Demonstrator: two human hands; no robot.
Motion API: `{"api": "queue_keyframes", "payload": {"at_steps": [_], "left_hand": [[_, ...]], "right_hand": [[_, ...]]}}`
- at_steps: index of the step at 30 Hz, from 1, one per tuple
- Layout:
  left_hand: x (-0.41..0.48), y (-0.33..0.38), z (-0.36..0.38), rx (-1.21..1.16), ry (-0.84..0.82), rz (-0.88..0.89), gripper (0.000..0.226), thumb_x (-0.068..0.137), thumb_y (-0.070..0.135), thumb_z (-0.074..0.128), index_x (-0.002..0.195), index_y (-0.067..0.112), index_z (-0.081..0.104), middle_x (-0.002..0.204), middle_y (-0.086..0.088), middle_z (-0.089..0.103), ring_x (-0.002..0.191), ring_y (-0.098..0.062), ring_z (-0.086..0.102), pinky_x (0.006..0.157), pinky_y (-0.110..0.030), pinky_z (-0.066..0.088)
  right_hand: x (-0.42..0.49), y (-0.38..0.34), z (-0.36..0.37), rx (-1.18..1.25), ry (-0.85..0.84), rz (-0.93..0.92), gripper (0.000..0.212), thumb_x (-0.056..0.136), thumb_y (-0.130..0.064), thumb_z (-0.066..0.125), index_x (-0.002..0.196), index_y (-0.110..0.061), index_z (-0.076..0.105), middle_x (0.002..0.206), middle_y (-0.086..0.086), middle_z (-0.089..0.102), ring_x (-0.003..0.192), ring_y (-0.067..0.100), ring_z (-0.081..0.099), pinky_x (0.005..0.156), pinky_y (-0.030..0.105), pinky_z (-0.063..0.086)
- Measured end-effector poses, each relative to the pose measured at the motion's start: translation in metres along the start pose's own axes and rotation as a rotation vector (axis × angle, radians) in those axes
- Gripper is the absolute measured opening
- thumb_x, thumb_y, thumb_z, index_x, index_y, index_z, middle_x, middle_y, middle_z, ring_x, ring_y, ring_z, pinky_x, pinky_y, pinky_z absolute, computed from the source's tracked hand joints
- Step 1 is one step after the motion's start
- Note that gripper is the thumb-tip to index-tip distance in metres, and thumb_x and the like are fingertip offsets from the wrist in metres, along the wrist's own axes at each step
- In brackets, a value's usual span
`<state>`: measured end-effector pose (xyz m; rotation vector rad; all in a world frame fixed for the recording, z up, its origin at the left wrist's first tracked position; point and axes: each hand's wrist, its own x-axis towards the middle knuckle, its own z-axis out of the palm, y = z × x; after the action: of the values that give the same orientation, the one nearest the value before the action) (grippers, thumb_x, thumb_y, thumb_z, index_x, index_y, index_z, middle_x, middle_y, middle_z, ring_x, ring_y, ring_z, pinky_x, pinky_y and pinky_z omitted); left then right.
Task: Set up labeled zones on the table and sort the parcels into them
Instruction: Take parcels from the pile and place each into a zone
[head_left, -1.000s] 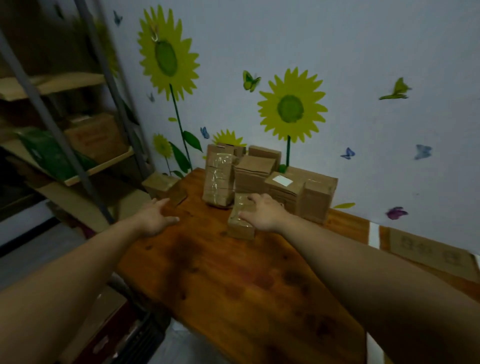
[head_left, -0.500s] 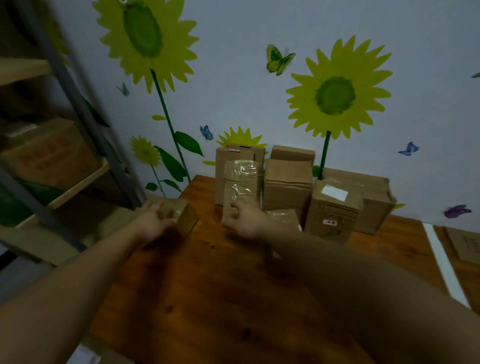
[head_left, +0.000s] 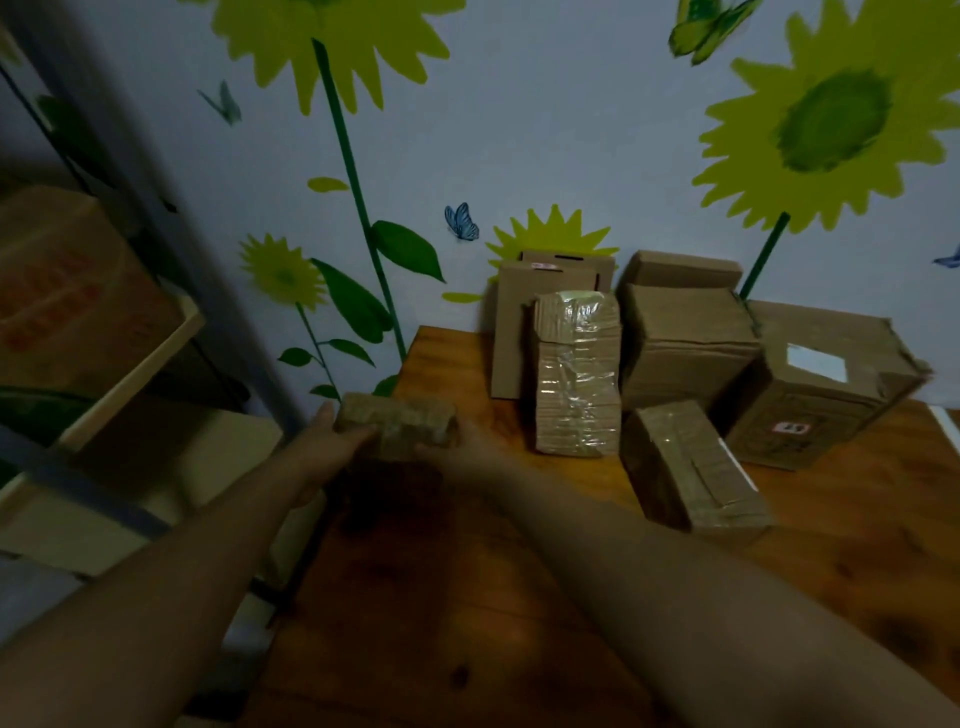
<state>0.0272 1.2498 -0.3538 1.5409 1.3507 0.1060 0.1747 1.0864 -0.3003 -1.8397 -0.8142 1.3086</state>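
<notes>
- Head view: a parcel (head_left: 397, 423) is at the table's (head_left: 467, 597) 10 o'clock edge.
- Left hand (head_left: 332, 441) clasps its 9 o'clock end, thumb across the front.
- Right hand (head_left: 457, 449) seems to grip the 3 o'clock end, though it is blurred.
- Boxes (head_left: 675, 353) cluster at 1 o'clock.

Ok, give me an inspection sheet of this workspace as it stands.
Surface: wooden table, dimly lit, no zone labels seen.
Job's things: small parcel at the far left corner; taped parcel upright; long parcel lying flat; labelled box and plain boxes at the back.
Clutter: nothing seen.
Hands: left hand and right hand hold the small parcel by its ends.
Cables: nothing seen.
Surroundings: shelf with a carton at left; sunflower wall behind.
</notes>
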Motion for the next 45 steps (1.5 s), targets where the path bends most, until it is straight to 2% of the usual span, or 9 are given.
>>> {"api": "queue_keyframes", "payload": {"at_steps": [5,7,10,16,25,30,37,42,45], "left_hand": [[-0.046,0.038,0.024,-0.220,-0.048,-0.015,0.043,0.092,0.050,0.047,0.119,0.018,0.048,0.116,-0.005,0.055,0.104,-0.028,0.055,0.084,-0.041,0.050],[-0.060,0.055,0.032,-0.348,-0.013,0.047,0.048,0.093,0.054,0.042,0.115,0.013,0.054,0.110,-0.010,0.063,0.100,-0.028,0.061,0.086,-0.047,0.052],[-0.081,0.079,0.047,-0.355,0.115,0.141,0.052,0.089,0.054,0.044,0.112,0.010,0.059,0.105,-0.016,0.066,0.098,-0.031,0.063,0.088,-0.050,0.051],[-0.161,0.128,0.110,-0.247,0.086,0.322,0.054,0.088,0.007,0.058,0.140,0.014,0.041,0.123,-0.005,0.058,0.103,-0.019,0.058,0.084,-0.028,0.046],[-0.264,0.183,0.229,-0.330,0.102,0.566,0.053,0.081,-0.013,0.058,0.126,0.011,0.044,0.092,0.006,0.054,0.092,-0.013,0.059,0.072,-0.022,0.050],[-0.297,0.205,0.298,-0.307,-0.101,0.600,0.054,0.081,-0.008,0.060,0.130,0.011,0.043,0.117,-0.007,0.058,0.085,-0.009,0.057,0.074,-0.024,0.048],[-0.356,0.229,0.416,-0.282,-0.484,0.524,0.059,0.090,0.003,0.056,0.138,0.028,0.035,0.118,-0.004,0.056,0.092,-0.027,0.063,0.085,-0.059,0.051],[-0.417,0.253,0.495,-0.077,-0.623,0.649,0.050,0.091,0.001,0.053,0.134,0.023,0.042,0.101,-0.003,0.057,0.076,-0.024,0.061,0.064,-0.038,0.054],[-0.452,0.265,0.551,-0.001,-0.637,0.720,0.049,0.087,0.002,0.059,0.129,0.024,0.048,0.105,-0.006,0.061,0.076,-0.022,0.061,0.068,-0.042,0.055]], "right_hand": [[-0.004,-0.004,-0.012,0.227,0.179,0.138,0.069,0.088,-0.054,0.058,0.139,-0.015,0.035,0.126,0.009,0.051,0.108,0.025,0.054,0.089,0.039,0.049],[-0.011,-0.003,-0.022,0.250,0.336,0.105,0.065,0.087,-0.060,0.054,0.126,-0.009,0.044,0.117,0.009,0.055,0.108,0.026,0.054,0.094,0.042,0.046],[-0.031,-0.004,-0.048,0.268,0.526,0.031,0.040,0.091,-0.048,0.058,0.110,-0.014,0.048,0.103,0.005,0.056,0.101,0.026,0.055,0.091,0.040,0.046],[-0.115,0.008,-0.125,0.172,0.538,-0.146,0.049,0.090,-0.007,0.060,0.136,-0.016,0.048,0.125,0.003,0.059,0.094,0.012,0.054,0.082,0.027,0.048],[-0.239,0.063,-0.223,0.125,0.693,-0.309,0.038,0.086,-0.001,0.063,0.112,-0.022,0.044,0.089,-0.017,0.048,0.091,0.010,0.051,0.079,0.025,0.047],[-0.300,0.112,-0.261,0.175,0.805,-0.236,0.037,0.089,-0.001,0.059,0.114,-0.022,0.042,0.100,-0.008,0.053,0.097,0.013,0.056,0.080,0.025,0.050],[-0.397,0.198,-0.307,0.187,1.086,-0.119,0.028,0.078,-0.028,0.075,0.081,-0.021,0.047,0.096,0.000,0.056,0.080,0.012,0.053,0.064,0.026,0.045],[-0.481,0.252,-0.350,0.349,1.147,-0.137,0.074,0.070,-0.023,0.081,0.131,-0.028,0.038,0.122,-0.004,0.050,0.107,0.021,0.059,0.086,0.043,0.056],[-0.525,0.295,-0.378,0.317,1.129,-0.097,0.050,0.080,-0.020,0.074,0.123,-0.026,0.050,0.119,0.000,0.061,0.100,0.019,0.064,0.084,0.043,0.058]]}}
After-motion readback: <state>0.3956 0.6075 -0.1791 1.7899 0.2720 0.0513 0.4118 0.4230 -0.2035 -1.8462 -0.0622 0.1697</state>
